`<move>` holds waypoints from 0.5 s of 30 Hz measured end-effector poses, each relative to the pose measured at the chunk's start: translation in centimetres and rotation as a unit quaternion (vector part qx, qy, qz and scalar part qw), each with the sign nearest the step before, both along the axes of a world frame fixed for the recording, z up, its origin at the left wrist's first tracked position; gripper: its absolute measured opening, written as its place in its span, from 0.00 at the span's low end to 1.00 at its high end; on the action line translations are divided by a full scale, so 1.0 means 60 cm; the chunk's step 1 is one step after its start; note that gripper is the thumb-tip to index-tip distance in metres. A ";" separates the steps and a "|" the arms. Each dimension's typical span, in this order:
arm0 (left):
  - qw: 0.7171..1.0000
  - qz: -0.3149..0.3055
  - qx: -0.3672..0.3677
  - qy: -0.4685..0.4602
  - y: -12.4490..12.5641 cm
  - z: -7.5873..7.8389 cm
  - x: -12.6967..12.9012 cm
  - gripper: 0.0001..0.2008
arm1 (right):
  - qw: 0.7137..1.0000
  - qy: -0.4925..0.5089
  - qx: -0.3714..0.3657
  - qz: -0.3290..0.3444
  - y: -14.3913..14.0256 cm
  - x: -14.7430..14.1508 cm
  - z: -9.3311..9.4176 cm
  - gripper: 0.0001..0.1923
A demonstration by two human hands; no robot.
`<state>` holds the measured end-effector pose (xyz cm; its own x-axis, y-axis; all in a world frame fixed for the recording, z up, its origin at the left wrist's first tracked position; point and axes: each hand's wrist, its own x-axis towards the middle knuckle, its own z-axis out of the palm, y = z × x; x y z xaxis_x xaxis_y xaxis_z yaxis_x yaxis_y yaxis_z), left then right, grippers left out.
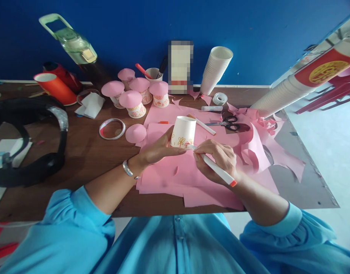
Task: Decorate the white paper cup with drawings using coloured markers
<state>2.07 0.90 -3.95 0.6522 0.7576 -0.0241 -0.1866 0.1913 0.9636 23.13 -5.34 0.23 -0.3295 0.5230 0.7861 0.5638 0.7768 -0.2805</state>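
My left hand [159, 148] grips a white paper cup [185, 127], held upside down above a stack of pink paper [160, 175]. Yellow and red flowers are drawn along the cup's rim. In my right hand [216, 160] is a white marker [219, 170] with an orange-red end, its tip at the drawn flowers. Another white marker [206, 126] lies on the paper behind the cup, beside black-handled scissors [230, 123]. A loose pink paper cone [136, 134] rests left of my left hand.
Several decorated cups with pink cone tops [132, 104] stand at the back left. Behind are a marker cup [154, 74], a tall stack of white cups [216, 70] and a tape roll [220, 99]. Pink scraps [266, 123] lie right; a black headband-like device [56, 163] lies left.
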 end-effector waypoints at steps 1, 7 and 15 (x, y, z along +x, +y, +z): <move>1.000 0.000 -0.002 0.001 0.000 0.000 0.000 0.35 | 1.000 -0.002 0.000 0.002 0.000 0.000 0.001 0.11; 1.000 -0.014 0.011 -0.004 0.003 -0.001 0.001 0.28 | 1.000 -0.007 0.001 -0.003 -0.001 0.001 0.003 0.12; 1.000 -0.004 0.016 -0.025 0.004 -0.007 0.003 0.33 | 1.000 0.003 -0.006 -0.006 -0.001 0.003 -0.001 0.11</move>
